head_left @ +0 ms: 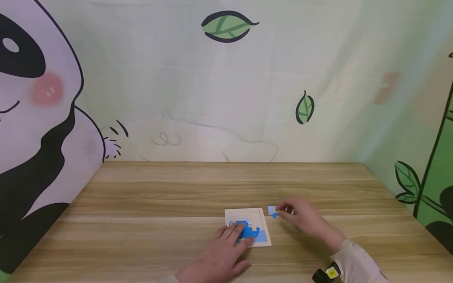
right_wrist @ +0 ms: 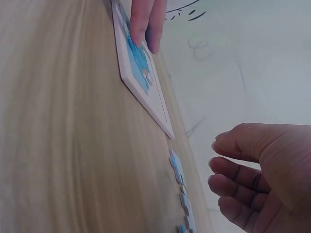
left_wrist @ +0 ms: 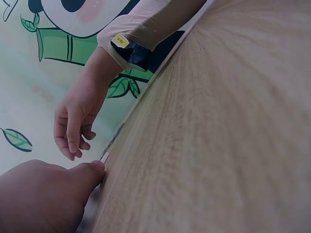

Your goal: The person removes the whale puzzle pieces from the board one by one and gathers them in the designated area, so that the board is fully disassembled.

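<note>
A small square puzzle tray [head_left: 263,226] with a pale, raised white rim lay flat on the wood-grained bench [head_left: 159,196], near its front edge and a little right of the middle. Inside the frame sat flat interlocking pieces printed in bright blue over a lighter blue band, part of the tray's white floor showing bare. The left hand [head_left: 221,255] lay palm down over the tray's near left corner, its fingers straight and together, the fingertips [head_left: 238,228] pressing on the blue pieces; the right wrist view showed two of these fingers resting on the printed surface. Just beside the tray's far right corner lay a loose puzzle piece [head_left: 272,211], thin and flat, pale blue with a speck of yellow. The right hand [head_left: 301,218] hung over it with fingers loosely curled; whether they touched or pinched the piece could not be told. A cream sleeve [head_left: 357,261] with a small dark band covered the right wrist.
</note>
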The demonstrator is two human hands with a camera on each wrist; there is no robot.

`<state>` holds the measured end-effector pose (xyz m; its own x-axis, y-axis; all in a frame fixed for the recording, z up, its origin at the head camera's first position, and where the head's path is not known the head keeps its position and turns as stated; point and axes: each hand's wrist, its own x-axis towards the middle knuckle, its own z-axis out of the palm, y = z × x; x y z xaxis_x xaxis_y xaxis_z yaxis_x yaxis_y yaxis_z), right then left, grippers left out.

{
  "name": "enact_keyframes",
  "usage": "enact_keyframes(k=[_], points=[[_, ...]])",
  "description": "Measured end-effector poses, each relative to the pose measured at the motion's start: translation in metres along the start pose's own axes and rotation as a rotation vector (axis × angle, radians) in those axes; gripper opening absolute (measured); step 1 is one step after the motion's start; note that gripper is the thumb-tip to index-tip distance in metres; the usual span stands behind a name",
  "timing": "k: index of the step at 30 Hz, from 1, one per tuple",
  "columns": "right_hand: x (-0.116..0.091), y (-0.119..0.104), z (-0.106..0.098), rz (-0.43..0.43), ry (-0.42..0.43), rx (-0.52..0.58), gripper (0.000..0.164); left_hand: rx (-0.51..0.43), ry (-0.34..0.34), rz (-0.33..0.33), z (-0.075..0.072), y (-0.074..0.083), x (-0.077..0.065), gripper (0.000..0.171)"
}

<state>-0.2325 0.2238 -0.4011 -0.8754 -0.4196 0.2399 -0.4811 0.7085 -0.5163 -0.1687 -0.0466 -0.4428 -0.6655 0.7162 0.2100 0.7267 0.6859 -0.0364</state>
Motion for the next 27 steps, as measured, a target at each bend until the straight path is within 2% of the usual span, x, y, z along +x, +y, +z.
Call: enact_keyframes(k=[6,10,16,22,27], points=[[0.004,-0.005,0.013,-0.038,-0.005,0.053,0.011,0.018,0.020,0.004,0.001,-0.002,-0.001,0.050],[0.008,-0.010,0.020,-0.052,-0.029,0.087,0.014,0.019,0.000,-0.004,0.000,-0.002,-0.002,0.049],[0.013,-0.021,0.027,-0.062,-0.041,0.082,0.017,0.034,-0.029,-0.010,-0.003,-0.001,-0.004,0.050],[0.018,-0.032,0.030,-0.040,-0.064,0.064,0.020,0.021,-0.091,-0.028,-0.004,0.000,-0.006,0.054],[0.021,-0.036,0.036,-0.042,-0.109,0.103,0.020,0.021,-0.149,-0.047,-0.005,0.002,-0.006,0.056]])
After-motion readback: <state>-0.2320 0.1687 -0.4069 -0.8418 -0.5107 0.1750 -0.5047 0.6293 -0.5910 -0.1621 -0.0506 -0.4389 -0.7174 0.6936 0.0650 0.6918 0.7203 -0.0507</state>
